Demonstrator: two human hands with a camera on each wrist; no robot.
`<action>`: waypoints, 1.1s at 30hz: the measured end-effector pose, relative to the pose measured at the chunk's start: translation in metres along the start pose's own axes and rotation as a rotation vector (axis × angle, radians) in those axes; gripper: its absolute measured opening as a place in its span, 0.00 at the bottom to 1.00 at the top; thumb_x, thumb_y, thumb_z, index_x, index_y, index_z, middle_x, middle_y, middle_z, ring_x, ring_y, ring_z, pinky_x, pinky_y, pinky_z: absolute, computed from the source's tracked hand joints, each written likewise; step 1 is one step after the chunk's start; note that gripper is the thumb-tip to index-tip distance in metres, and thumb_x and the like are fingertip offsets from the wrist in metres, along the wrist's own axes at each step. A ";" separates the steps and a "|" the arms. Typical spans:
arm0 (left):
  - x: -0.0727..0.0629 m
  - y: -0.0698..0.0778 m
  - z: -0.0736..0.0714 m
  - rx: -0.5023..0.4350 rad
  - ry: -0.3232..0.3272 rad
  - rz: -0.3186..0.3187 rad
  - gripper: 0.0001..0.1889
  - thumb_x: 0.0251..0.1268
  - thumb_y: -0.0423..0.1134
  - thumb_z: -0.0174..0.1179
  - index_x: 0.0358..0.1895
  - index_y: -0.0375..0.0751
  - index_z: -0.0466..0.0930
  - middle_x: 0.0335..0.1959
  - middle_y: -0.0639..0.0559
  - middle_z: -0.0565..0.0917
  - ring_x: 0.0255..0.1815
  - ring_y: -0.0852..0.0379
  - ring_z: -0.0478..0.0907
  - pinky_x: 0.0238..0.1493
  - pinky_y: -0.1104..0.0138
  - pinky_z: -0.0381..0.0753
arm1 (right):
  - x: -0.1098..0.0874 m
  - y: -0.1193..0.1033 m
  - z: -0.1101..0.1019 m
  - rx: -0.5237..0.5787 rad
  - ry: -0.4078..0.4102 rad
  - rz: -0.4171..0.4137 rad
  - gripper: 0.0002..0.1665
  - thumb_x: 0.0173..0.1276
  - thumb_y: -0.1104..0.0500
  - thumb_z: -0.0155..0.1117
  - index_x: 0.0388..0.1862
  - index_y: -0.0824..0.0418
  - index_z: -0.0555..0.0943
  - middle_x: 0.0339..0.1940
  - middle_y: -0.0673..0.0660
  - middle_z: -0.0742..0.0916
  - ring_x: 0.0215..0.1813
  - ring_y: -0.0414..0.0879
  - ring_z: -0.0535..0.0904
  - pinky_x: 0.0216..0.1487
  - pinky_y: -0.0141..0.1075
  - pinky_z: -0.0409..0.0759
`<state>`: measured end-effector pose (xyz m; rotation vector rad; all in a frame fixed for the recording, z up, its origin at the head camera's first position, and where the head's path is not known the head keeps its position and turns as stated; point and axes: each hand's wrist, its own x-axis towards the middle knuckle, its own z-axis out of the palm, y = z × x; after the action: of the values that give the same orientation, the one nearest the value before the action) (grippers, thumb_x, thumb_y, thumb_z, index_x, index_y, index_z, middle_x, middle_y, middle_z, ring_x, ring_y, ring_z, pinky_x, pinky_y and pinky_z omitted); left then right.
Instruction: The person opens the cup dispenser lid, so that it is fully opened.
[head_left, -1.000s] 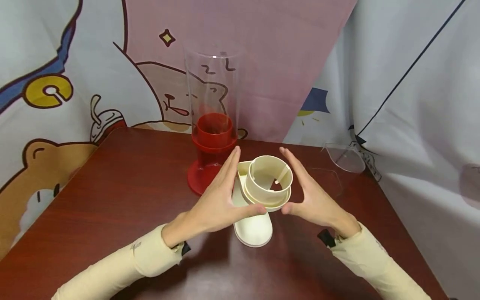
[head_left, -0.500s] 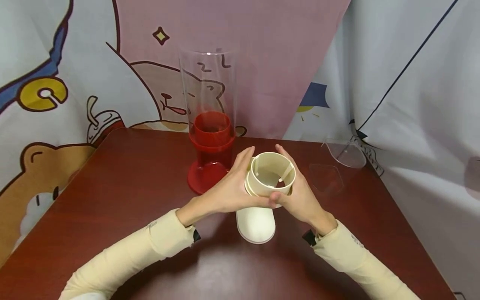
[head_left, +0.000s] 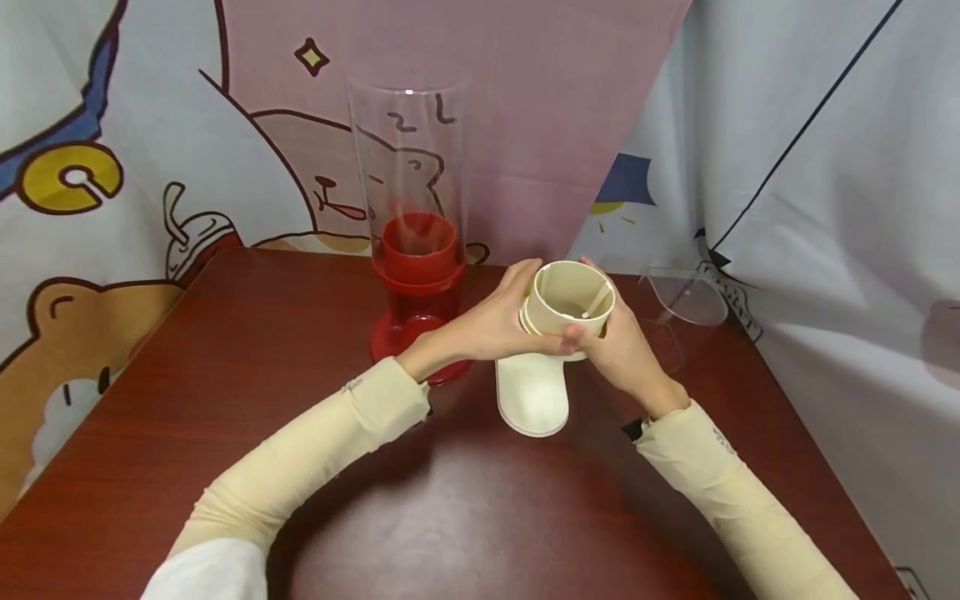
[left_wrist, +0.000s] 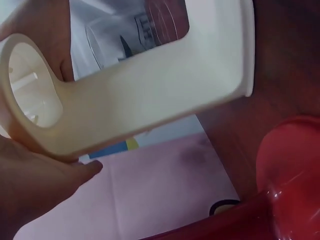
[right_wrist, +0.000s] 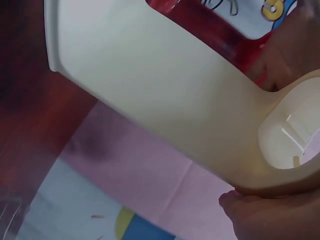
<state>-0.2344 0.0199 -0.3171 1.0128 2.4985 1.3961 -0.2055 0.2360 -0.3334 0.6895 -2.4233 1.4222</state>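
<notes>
In the head view a cream plastic dispenser stand [head_left: 532, 400] has a short round collar on top and a rounded foot. My left hand [head_left: 491, 329] grips the collar from the left, and my right hand [head_left: 626, 350] grips it from the right. The two thumbs meet at its near side. The stand's upright body [left_wrist: 135, 105] and the opening of its collar show in the left wrist view. From the other side, the right wrist view has the same body [right_wrist: 165, 95] in front. Whether the foot touches the table cannot be told.
Left of the hands and further back stands a red dispenser stand [head_left: 420, 279] with a tall clear cylinder [head_left: 408, 150] on it. At the back right lies a clear plastic piece [head_left: 686, 300]. A printed curtain [head_left: 525, 125] hangs behind the brown table [head_left: 480, 517].
Both hands, at first spread around the collar, have closed on it. Held between them, the cream stand has shifted to the right and away from the person.
</notes>
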 end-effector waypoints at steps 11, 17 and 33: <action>0.048 -0.006 0.006 0.022 -0.016 0.033 0.54 0.48 0.59 0.75 0.75 0.50 0.51 0.74 0.53 0.54 0.73 0.64 0.52 0.73 0.63 0.63 | 0.020 0.022 -0.029 -0.071 0.006 0.044 0.63 0.56 0.21 0.59 0.81 0.54 0.55 0.63 0.65 0.78 0.57 0.35 0.72 0.60 0.22 0.64; 0.069 -0.011 0.007 0.046 -0.018 0.029 0.57 0.48 0.60 0.74 0.77 0.46 0.49 0.75 0.51 0.53 0.73 0.63 0.54 0.73 0.67 0.63 | 0.032 0.034 -0.039 -0.044 -0.023 0.060 0.58 0.57 0.23 0.60 0.74 0.61 0.64 0.55 0.63 0.79 0.51 0.36 0.74 0.54 0.23 0.69; 0.095 -0.016 0.013 0.039 -0.024 0.047 0.57 0.49 0.58 0.75 0.77 0.46 0.48 0.75 0.52 0.53 0.73 0.62 0.54 0.72 0.69 0.62 | 0.040 0.053 -0.054 -0.046 -0.022 0.091 0.51 0.59 0.24 0.60 0.67 0.60 0.68 0.42 0.50 0.82 0.41 0.36 0.80 0.44 0.24 0.75</action>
<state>-0.3105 0.0800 -0.3158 1.0962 2.5099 1.3450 -0.2684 0.2942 -0.3294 0.5941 -2.5260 1.3942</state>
